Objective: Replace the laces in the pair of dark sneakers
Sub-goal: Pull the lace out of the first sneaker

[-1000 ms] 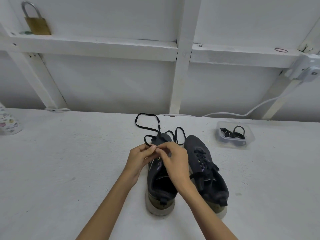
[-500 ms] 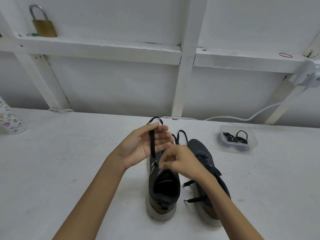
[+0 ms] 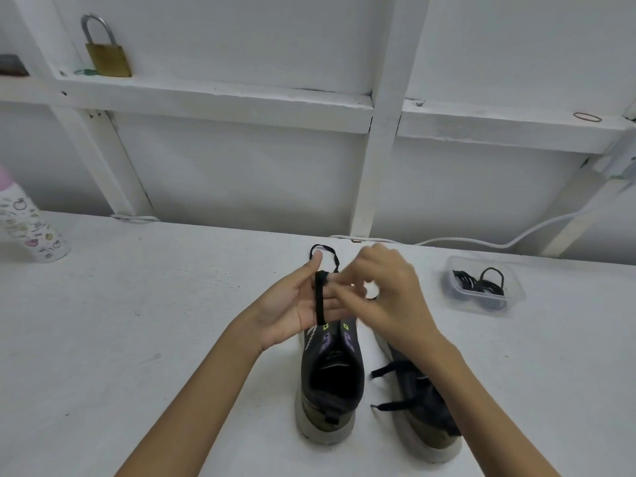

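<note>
Sneakers (image 3: 330,401) side by side, lengthwise, toes away, heels nearest

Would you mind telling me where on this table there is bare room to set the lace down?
Bare table lies between the patterned bottle and the left sneaker, and again right of the right sneaker, nearer than the plastic tub. It is crowded where the left hand and right hand work above the sneakers' toes.
</note>
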Tool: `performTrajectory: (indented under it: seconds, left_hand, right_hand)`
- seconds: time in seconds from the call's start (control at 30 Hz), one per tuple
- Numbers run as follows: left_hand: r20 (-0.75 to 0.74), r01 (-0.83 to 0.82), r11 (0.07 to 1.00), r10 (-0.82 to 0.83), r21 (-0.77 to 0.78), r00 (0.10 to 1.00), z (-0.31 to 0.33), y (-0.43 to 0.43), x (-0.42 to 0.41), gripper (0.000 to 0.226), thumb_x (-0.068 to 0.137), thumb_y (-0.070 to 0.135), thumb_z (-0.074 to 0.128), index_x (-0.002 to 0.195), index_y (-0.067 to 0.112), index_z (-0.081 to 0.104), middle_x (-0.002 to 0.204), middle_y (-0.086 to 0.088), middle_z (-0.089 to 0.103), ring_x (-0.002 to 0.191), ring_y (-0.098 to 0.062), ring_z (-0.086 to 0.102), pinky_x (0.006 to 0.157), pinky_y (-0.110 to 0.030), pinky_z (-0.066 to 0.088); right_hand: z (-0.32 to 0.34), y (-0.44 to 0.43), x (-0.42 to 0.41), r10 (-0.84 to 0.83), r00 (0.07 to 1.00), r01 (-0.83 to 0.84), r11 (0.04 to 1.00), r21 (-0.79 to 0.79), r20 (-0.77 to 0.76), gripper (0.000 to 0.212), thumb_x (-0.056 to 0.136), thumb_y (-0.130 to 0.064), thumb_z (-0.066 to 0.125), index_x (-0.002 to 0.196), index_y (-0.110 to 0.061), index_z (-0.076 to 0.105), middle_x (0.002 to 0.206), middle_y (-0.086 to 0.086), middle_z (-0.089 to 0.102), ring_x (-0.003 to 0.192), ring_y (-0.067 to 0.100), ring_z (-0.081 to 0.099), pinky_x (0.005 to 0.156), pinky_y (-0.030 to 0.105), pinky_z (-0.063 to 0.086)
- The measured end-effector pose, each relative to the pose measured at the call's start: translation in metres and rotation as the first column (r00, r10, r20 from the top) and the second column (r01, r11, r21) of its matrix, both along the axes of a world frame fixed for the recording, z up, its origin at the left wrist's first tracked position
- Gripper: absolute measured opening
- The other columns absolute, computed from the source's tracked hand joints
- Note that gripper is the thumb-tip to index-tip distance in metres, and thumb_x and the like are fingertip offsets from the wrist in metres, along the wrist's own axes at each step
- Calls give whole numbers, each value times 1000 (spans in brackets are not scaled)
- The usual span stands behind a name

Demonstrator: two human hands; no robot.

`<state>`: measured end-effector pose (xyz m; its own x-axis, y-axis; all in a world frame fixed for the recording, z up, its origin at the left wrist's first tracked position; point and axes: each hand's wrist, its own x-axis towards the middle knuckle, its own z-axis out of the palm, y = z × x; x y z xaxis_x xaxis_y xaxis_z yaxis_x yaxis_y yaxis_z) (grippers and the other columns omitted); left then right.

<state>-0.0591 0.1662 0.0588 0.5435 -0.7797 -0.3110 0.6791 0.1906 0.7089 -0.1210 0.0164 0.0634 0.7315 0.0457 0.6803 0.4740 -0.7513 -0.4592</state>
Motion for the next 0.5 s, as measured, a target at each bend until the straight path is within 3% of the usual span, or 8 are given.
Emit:
performTrajectory:
  seconds: [0.07, 0.1, 0.17, 0.23, 0.27, 0.37, 0.43, 0.5]
  left_hand:
    - [84, -8, 1000, 6, 24, 996, 1, 0, -1, 42, 99, 33, 43, 98, 4, 72, 96, -14, 69, 86, -22, 68, 75, -30, 56]
    - [122, -7, 1000, 3, 28, 992, 1, 0, -1, 36, 98, 26, 45, 95, 5, 73, 91, -11, 69, 80, -19, 68, 72, -28, 55]
    - [148, -16, 999, 12, 29, 989, 1, 0, -2, 30, 96, 17, 47, 99, 0, 71, 94, -15, 71, 83, -21, 70, 73, -28, 56]
    - [146, -9, 1000, 8, 7, 989, 1, 0, -3, 32, 94, 16, 48, 108, -6, 67, 107, -24, 69, 97, -29, 70, 80, -31, 57]
    - [146, 8, 1000, -9, 2, 989, 1, 0, -4, 34, 94, 16, 48, 112, -8, 64, 111, -26, 67, 102, -33, 68, 82, -31, 57]
    - [172, 87, 996, -86, -1, 981, 6, -1, -10, 33, 93, 18, 47, 107, -4, 68, 108, -26, 68, 103, -34, 68, 84, -30, 57]
    - [185, 120, 993, -115, -16, 976, 9, -3, -14, 32, 94, 18, 47, 102, -2, 70, 104, -24, 70, 99, -31, 70, 82, -29, 57]
    - [169, 118, 992, -108, -46, 980, 10, -4, -16, 31, 93, 18, 47, 102, -2, 70, 103, -23, 70, 98, -32, 70, 81, -29, 57]
  right_hand:
    - [-14, -1, -5, 66, 998, -67, 973, -221, -13, 10, 80, -27, 72, 79, -28, 62, 73, -8, 50, 73, 14, 42, 67, 31, 32]
    - [-18, -3, -6, 88, 995, -98, 961, -259, -51, 8, 80, -32, 74, 80, -28, 67, 78, -9, 54, 76, 14, 44, 70, 31, 33]
    - [-16, -8, -8, 134, 980, -153, 981, -123, -148, 15, 81, -38, 74, 83, -23, 76, 86, -10, 61, 84, 14, 51, 79, 32, 37]
    - [-4, -15, -5, 244, 949, -192, 949, 250, -200, 16, 89, -28, 66, 94, -15, 76, 94, -7, 66, 94, 16, 59, 86, 32, 42]
    - [1, -21, 0, 263, 940, -176, 919, 354, -216, 17, 93, -19, 61, 103, -14, 74, 101, -5, 67, 100, 17, 60, 90, 31, 43]
    - [5, -38, 23, 305, 851, -215, 945, 248, -427, 35, 92, -2, 57, 121, -20, 66, 122, -8, 65, 118, 12, 56, 99, 26, 41]
    - [1, -42, 33, 382, 741, -320, 924, 210, -552, 31, 90, -4, 61, 117, -18, 68, 126, -5, 65, 123, 11, 55, 103, 27, 42]
    - [1, -40, 35, 449, 698, -310, 892, 330, -559, 19, 90, -5, 61, 104, -13, 71, 119, 4, 69, 117, 16, 61, 101, 31, 46]
